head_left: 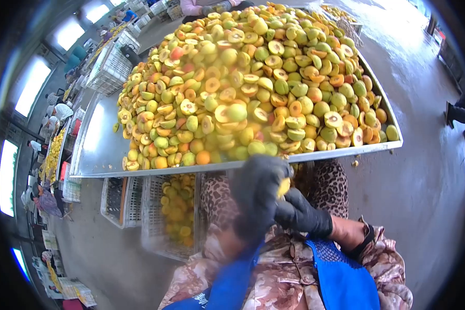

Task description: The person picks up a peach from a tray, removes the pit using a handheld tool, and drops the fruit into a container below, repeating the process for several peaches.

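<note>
My left hand, in a dark glove and smeared by motion, is raised in front of the tray's near edge with its fingers curled. Against its right side shows a yellow piece of peach. Just below that piece is my right hand, also dark-gloved, its fingers bent closed. What lies inside the right fingers is hidden. Beyond both hands, a big heap of yellow-green peaches, many of them cut in halves, fills most of a metal tray.
Under the tray's near edge stands a white crate holding peach pieces. A second crate sits to its left. Across the heap is a person with gloved hands. Along the left, other people work beside stacked crates.
</note>
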A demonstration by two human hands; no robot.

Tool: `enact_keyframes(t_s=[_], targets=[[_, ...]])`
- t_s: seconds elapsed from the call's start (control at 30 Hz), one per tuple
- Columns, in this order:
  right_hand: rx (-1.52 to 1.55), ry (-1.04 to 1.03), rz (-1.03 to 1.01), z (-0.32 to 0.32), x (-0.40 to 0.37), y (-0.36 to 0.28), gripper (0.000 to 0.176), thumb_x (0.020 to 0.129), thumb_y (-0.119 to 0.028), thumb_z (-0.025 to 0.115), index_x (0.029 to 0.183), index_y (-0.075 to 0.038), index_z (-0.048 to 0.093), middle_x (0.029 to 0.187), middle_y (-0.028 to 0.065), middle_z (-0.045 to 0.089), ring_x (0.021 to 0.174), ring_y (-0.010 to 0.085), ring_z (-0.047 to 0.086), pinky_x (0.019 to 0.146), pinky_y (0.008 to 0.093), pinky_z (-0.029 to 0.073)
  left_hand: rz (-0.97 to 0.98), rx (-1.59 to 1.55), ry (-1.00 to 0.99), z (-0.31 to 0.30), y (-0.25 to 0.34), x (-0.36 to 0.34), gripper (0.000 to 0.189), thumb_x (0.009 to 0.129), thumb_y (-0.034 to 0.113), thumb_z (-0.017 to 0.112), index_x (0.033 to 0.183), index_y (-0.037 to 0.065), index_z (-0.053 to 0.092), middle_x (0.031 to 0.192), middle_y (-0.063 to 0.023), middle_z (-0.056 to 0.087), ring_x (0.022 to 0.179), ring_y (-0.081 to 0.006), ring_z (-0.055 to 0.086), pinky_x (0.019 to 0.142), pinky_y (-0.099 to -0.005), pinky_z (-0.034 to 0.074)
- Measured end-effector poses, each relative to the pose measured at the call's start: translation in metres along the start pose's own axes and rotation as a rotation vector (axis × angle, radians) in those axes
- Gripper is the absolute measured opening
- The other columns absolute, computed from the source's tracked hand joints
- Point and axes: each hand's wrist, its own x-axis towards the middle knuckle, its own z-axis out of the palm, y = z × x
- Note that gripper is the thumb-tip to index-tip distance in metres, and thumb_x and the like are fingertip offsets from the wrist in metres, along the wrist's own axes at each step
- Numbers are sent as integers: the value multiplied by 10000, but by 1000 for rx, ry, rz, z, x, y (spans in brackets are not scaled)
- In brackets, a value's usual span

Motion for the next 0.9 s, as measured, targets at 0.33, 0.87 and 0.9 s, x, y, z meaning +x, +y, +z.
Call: enact_keyframes(t_s=[0.33,0.87,0.9], targets=[[53,-1,-161,8,13,18,432,990,-318,630,1322,-49,568,885,-69,574,766,61,539,654,258,474,-466,-241,677,-131,-62,-17,496,1057,405,508,950,-46,684,890,-127,689,768,-197,676,693,-303,574],[-325,217,257,-29,-24,62,232,891,-164,748,1042,0,682,845,32,705,809,61,582,722,301,522,131,768,-548,-98,-265,136,382,777,205,720,1126,50,714,1156,-155,686,1100,-329,638,962,-424,506],[-174,280,197,-27,-28,57,231,882,-120,747,1064,5,678,913,-34,687,854,44,574,746,266,521,132,599,-354,-92,-240,140,279,786,188,702,1013,30,740,1007,-160,713,976,-328,682,899,-400,537]])
